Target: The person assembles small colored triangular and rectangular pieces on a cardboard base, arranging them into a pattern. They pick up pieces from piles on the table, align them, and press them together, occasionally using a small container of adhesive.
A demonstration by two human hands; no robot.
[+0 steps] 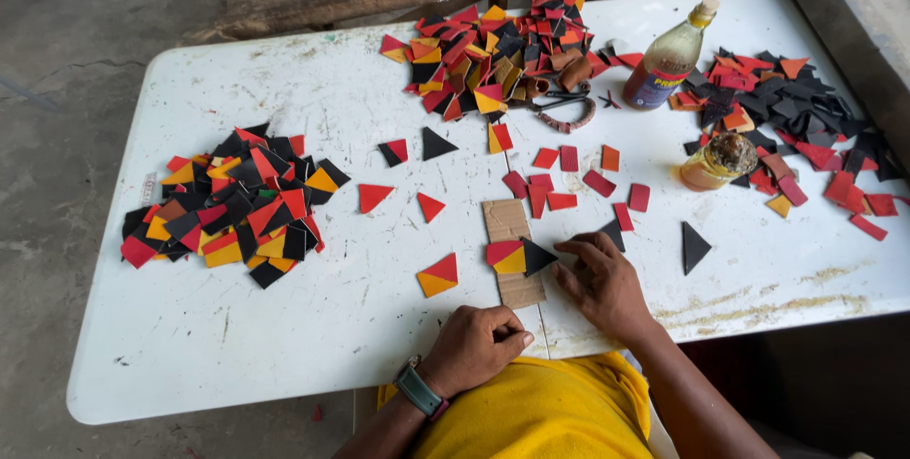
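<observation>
A black triangle (537,256) is pressed flat by the fingertips of the right hand (599,281), fingers spread and laid on it, not clamped around it. The triangle is butted against a red-and-yellow piece (507,257) on a cardboard strip (510,222) at the near edge of the white table (313,326). The left hand (474,345) is rested on the table edge, loosely curled, nothing held. Piles of coloured pieces (232,208) and two bottles (669,59) are seen farther off.
</observation>
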